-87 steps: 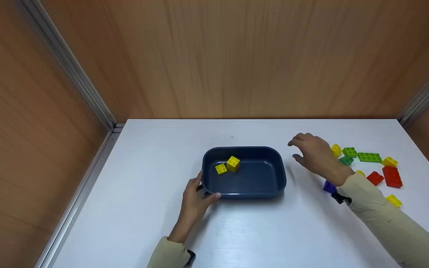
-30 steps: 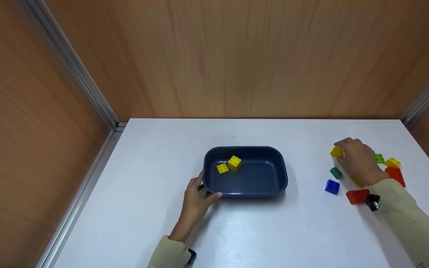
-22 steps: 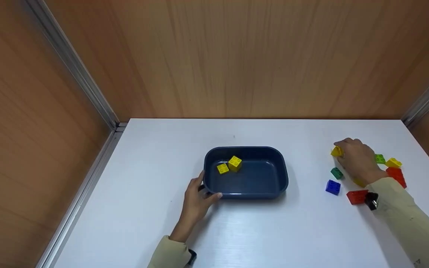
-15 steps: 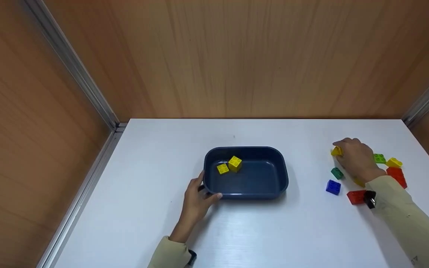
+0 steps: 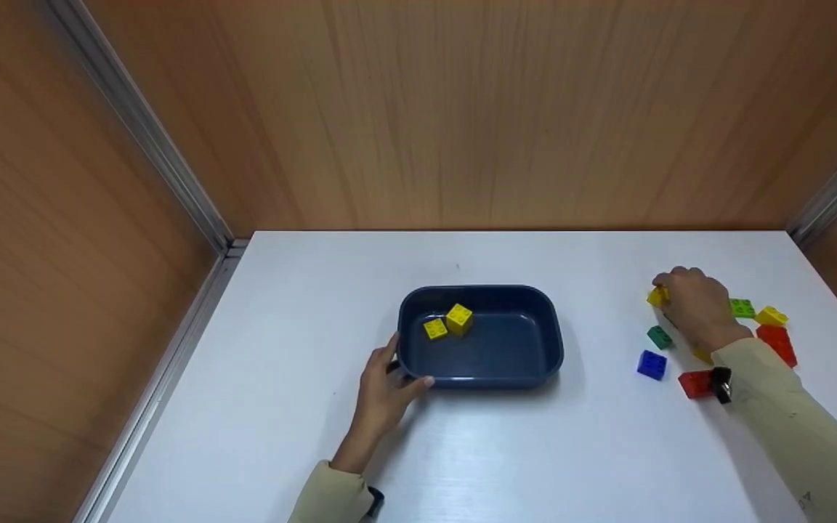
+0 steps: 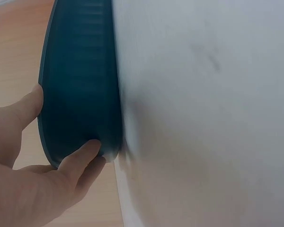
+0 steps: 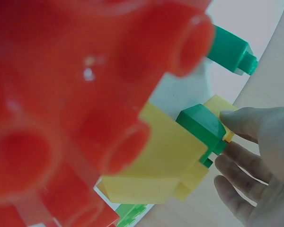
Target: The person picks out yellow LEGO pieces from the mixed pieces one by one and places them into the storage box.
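In the head view, my left hand (image 5: 380, 399) grips the near left corner of a dark blue dish (image 5: 491, 381), thumb on the front rim and fingers along its left side. The left wrist view shows the dish's wall (image 6: 80, 94) between thumb and fingers. Two yellow bricks, a taller one (image 5: 459, 319) and a small one (image 5: 435, 329), lie inside the dish. My right hand (image 5: 698, 309) pinches a yellow brick (image 5: 656, 296) at the back of the brick group. In the right wrist view, the thumb rests against that yellow brick (image 7: 220, 103), beside a green brick (image 7: 201, 125).
Loose bricks lie around the right hand: dark green (image 5: 660, 337), blue (image 5: 652, 365), red (image 5: 694, 383), light green (image 5: 742, 308), yellow (image 5: 772, 317) and a larger red one (image 5: 777, 343). A wooden panel (image 5: 491, 116) stands behind the white table (image 5: 302, 327).
My right hand has moved from beside the dish to the bricks on the right and taken hold of a yellow one. A red brick and a green brick have shifted nearer. The left hand stays put.
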`<state>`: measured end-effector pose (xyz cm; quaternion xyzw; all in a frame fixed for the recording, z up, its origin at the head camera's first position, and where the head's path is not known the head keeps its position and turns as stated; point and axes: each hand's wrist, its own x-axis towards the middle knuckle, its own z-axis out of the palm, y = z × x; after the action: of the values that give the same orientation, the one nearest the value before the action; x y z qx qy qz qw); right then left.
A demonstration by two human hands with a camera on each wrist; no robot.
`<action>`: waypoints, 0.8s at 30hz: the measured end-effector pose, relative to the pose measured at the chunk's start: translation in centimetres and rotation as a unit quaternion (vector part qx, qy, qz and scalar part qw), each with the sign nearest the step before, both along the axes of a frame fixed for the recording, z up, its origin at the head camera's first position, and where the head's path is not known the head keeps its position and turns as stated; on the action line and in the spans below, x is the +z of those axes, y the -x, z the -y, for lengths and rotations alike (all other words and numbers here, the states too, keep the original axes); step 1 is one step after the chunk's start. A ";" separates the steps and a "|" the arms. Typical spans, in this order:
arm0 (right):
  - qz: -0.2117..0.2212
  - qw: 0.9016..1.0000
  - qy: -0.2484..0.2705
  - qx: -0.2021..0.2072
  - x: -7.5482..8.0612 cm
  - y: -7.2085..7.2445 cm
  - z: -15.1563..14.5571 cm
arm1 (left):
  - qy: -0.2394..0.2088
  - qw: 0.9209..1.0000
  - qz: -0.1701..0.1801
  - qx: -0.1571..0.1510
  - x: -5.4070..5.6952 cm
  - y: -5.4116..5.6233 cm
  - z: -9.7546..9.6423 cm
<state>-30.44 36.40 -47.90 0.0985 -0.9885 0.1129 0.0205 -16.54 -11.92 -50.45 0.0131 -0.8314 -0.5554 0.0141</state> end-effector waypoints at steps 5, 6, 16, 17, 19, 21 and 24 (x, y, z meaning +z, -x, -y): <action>-0.009 1.000 -0.015 0.001 -0.3 0.1 -0.1 | 0.005 1.000 0.000 0.005 0.1 0.0 -0.1; -0.005 1.000 -0.012 -0.002 -0.3 0.1 -0.2 | 0.005 1.000 0.001 0.006 0.1 0.0 -0.1; 0.005 1.000 -0.005 -0.012 0.0 -0.1 -0.5 | -0.003 1.000 -0.004 -0.002 0.1 0.3 -0.1; 0.003 1.000 -0.004 -0.013 0.0 -0.1 -0.5 | -0.003 1.000 -0.005 -0.003 0.1 0.4 -0.1; 0.000 1.000 -0.003 -0.016 0.1 -0.2 -0.6 | -0.004 1.000 -0.004 -0.004 0.0 0.4 -0.2; -0.005 1.000 -0.002 -0.017 0.1 -0.2 -0.6 | -0.004 1.000 -0.005 -0.005 0.0 0.5 -0.2; -0.015 1.000 -0.002 -0.018 0.2 -0.3 -0.5 | -0.004 1.000 -0.005 -0.006 -0.1 0.5 -0.2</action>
<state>-30.17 36.86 -47.66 0.0827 -0.9899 0.1095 0.0367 -17.08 -11.71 -50.53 0.0056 -0.8290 -0.5591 0.0150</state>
